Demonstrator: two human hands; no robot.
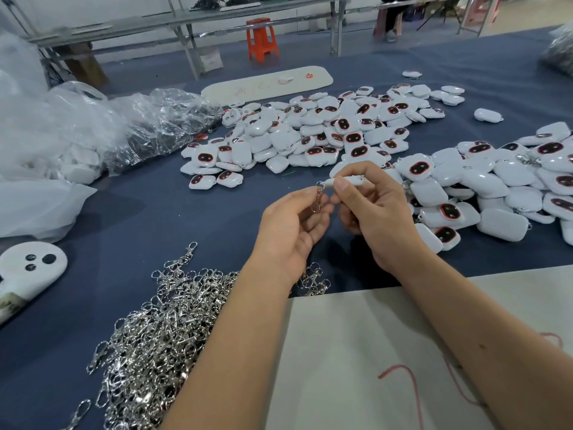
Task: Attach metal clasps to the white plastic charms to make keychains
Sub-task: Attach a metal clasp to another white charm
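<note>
My right hand pinches a white plastic charm edge-on between thumb and fingers, above the blue table. My left hand pinches a small metal clasp by its chain, and the clasp's ring meets the charm's left end. A big heap of silver clasps lies at the near left, partly under my left forearm. White charms with dark red-rimmed faces lie in a pile behind my hands. Another pile of charms at the right shows a few metal clasps among them.
Clear plastic bags with more parts lie at the left. A white ghost-shaped board sits at the left edge, a long white board at the back. A pale sheet with red marks covers the near right. An orange stool stands beyond the table.
</note>
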